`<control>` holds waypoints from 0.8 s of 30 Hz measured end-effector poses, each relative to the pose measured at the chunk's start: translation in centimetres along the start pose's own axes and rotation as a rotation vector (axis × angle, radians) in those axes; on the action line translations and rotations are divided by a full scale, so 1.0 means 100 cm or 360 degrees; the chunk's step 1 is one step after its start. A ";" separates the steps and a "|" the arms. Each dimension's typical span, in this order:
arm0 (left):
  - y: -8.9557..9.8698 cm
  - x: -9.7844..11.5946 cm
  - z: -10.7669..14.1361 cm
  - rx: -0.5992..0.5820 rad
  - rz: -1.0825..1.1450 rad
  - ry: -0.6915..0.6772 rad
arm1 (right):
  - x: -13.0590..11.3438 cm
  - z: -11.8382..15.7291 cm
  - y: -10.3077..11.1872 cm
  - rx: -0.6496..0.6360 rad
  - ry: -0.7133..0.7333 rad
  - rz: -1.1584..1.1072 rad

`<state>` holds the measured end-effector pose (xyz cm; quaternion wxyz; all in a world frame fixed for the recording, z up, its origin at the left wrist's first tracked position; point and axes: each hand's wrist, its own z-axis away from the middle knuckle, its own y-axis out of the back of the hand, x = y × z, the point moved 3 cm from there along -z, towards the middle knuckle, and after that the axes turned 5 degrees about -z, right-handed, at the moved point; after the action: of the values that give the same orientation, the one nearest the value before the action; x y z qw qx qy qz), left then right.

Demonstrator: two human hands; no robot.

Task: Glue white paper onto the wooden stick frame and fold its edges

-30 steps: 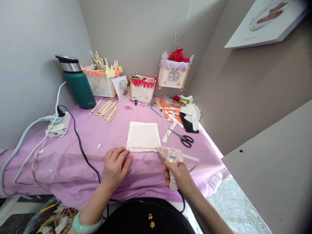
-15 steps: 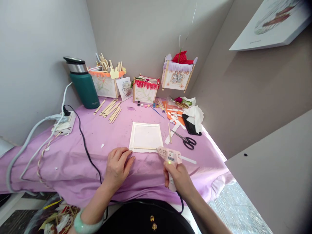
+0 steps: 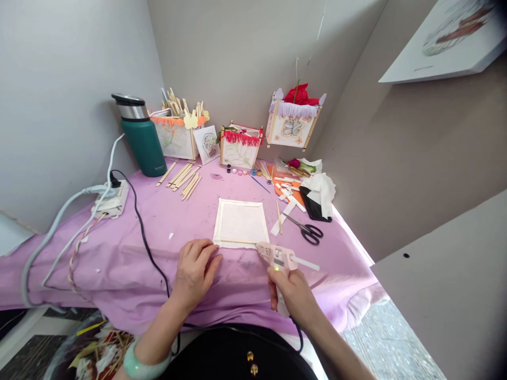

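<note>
A white square panel [image 3: 242, 222] with folded edges lies flat near the table's front. A thin wooden stick [image 3: 237, 241] runs along its near edge. My left hand [image 3: 197, 270] rests at the panel's near left corner, fingertips on or beside it, thumb apart, holding nothing. In my right hand [image 3: 292, 291] is a pale pink glue gun [image 3: 273, 254], its small light glowing green. A white glue stick [image 3: 307, 263] pokes out of its back. The gun's nozzle is at the panel's near right corner; whether it touches cannot be seen.
Black-handled scissors [image 3: 311, 234], a loose stick [image 3: 279, 217] and paper strips lie to the right. Bundled sticks [image 3: 182, 176], paint pots and decorated boxes [image 3: 240, 152] stand behind. A green bottle [image 3: 143, 145], power strip [image 3: 113, 200] and cables occupy the left.
The glue gun's nozzle has dipped slightly off the stick's right end toward the panel's near edge. My left hand stays at the corner. The whole view has shifted a little.
</note>
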<state>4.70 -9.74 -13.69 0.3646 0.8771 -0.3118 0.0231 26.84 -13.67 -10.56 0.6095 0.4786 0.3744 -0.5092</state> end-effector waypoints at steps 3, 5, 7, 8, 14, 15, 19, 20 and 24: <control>0.012 0.015 -0.003 0.0121 0.0144 0.0104 | -0.001 0.004 -0.002 -0.0014 0.0012 -0.0300; 0.022 0.034 -0.007 0.0092 0.0358 0.0208 | -0.003 0.004 -0.004 -0.0007 0.0122 -0.0582; 0.026 0.058 -0.012 -0.0204 0.0734 0.0316 | -0.008 0.001 -0.007 0.0032 0.0302 -0.0721; 0.026 0.071 -0.015 -0.0405 0.0935 0.0357 | -0.012 -0.002 -0.011 0.0053 0.0378 -0.0721; 0.016 0.079 -0.032 -0.0692 0.1487 0.0921 | -0.040 -0.022 -0.048 -0.0066 0.0530 -0.0350; 0.016 0.066 -0.039 -0.0646 0.1444 0.0985 | -0.043 -0.022 -0.052 -0.0090 0.0568 -0.0280; 0.034 -0.017 -0.072 -0.0400 0.0706 0.1052 | -0.033 -0.019 -0.038 -0.0001 0.0790 -0.0026; 0.038 -0.041 -0.079 -0.0422 0.0421 0.1054 | -0.026 -0.019 -0.027 0.0105 0.0855 0.0042; 0.043 -0.121 -0.092 -0.0610 -0.0460 0.1048 | 0.003 -0.021 0.022 0.0485 0.0985 0.0343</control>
<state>-5.73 0.33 -7.52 0.6014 0.7737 -0.0507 0.1926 29.14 -11.64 -10.98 0.4391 0.7322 0.4083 -0.3231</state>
